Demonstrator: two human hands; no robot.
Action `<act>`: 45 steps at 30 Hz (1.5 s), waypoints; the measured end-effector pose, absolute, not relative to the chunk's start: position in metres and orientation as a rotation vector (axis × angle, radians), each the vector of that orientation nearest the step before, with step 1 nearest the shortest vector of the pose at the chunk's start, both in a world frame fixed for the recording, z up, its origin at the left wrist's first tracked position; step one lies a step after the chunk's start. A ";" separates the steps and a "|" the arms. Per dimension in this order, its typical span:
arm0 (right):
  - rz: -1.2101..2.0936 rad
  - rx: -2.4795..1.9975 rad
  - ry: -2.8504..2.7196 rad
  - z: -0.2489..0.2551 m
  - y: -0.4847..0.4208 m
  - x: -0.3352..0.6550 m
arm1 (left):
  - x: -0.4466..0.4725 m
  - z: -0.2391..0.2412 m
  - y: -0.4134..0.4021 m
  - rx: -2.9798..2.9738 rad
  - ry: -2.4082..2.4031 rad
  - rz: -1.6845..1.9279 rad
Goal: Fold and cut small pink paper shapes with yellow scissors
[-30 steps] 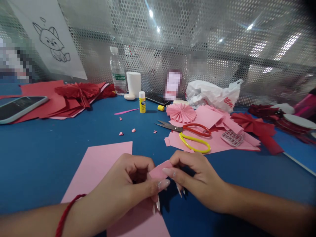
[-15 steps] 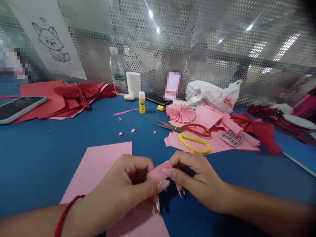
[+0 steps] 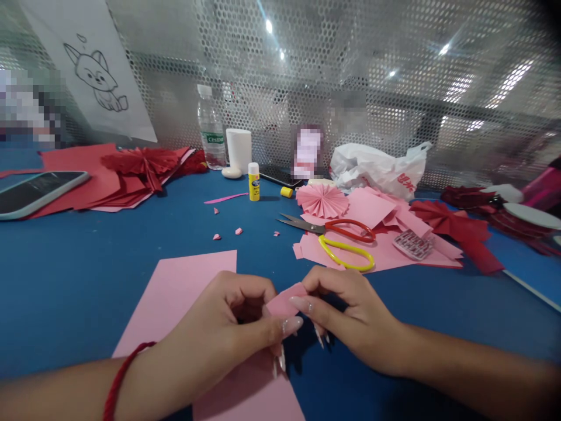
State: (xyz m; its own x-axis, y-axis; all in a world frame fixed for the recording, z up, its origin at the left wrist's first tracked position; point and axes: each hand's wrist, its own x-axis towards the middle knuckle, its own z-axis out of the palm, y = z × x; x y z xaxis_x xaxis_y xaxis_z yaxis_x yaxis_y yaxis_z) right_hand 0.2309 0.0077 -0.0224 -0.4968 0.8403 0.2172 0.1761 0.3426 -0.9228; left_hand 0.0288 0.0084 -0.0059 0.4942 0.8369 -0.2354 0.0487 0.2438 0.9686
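Note:
Both hands meet low in the middle of the blue table [image 3: 79, 275]. My left hand [image 3: 219, 339], a red cord round its wrist, pinches one end of a small folded pink paper piece [image 3: 283, 302]. My right hand [image 3: 346, 321] pinches the other end with thumb and fingers curled. A large pink paper sheet [image 3: 175, 298] lies flat under my left hand. Scissors [image 3: 339, 237] with one red and one yellow handle rest on pink sheets a little beyond my right hand.
Behind the scissors lie a pink paper fan [image 3: 321, 200], a glue stick [image 3: 253, 182], a water bottle [image 3: 211, 128], a white plastic bag [image 3: 377, 166]. Red paper and a phone [image 3: 35, 192] sit at the left, red bows [image 3: 456, 225] at the right. A perforated metal screen closes the back.
The view has shifted very slightly to the left. Both hands keep the same pinch on the pink piece.

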 end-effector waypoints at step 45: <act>1.226 -0.892 -1.880 -0.021 0.007 0.231 | 0.028 -0.004 0.007 1.238 0.955 0.628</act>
State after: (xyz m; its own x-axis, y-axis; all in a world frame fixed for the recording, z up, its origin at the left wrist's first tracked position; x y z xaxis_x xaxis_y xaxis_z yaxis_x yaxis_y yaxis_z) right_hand 0.2310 0.0075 -0.0215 -0.5092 0.8395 0.1894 0.1653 0.3114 -0.9358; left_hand 0.0281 0.0073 -0.0037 0.4873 0.8342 -0.2582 0.0941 0.2438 0.9653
